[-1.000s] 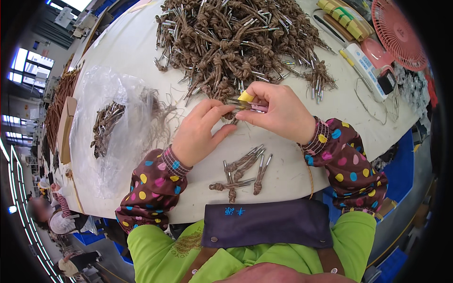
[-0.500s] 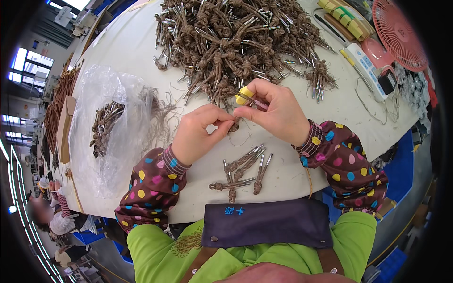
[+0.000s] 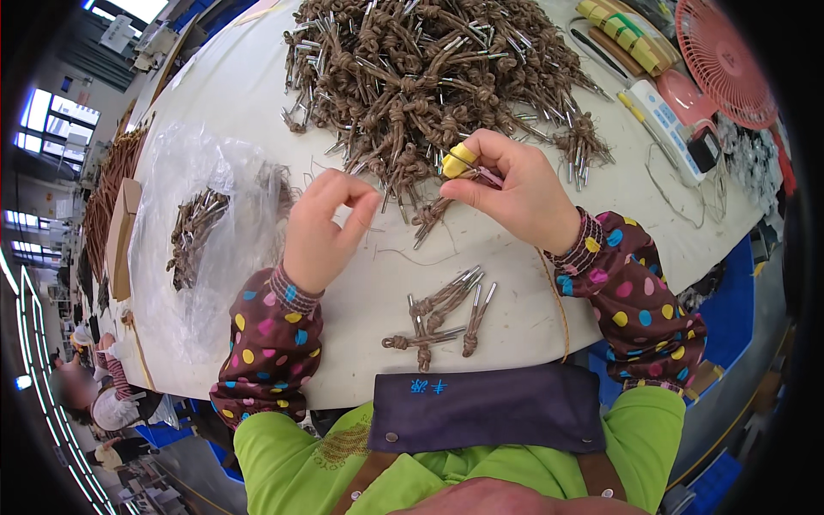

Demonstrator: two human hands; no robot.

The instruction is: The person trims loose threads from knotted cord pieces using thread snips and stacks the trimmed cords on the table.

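My right hand point(image 3: 515, 184) grips small thread snips with a yellow-wrapped handle point(image 3: 458, 160). A brown knotted cord piece with metal tips point(image 3: 429, 221) lies just below its fingertips; whether they hold it too I cannot tell. My left hand point(image 3: 322, 227) is off to the left, thumb and forefinger curled together, over the edge of the loose thread scraps; anything between them is too small to make out. Nearer me lies a small group of brown knotted cords with silver tips point(image 3: 442, 300). Beyond my hands rises a large heap of the same cords point(image 3: 421, 77).
At left a clear plastic bag point(image 3: 245, 257) holds more cord pieces, beside a cardboard box point(image 3: 123, 236). On the right are a pink fan point(image 3: 725, 60), a white power strip point(image 3: 661, 120) and a yellow-handled tool point(image 3: 631, 105). A loose thread point(image 3: 416, 260) lies before me.
My left hand has drawn away to the left from the cord piece it was touching. My right hand has shifted slightly right with the snips.
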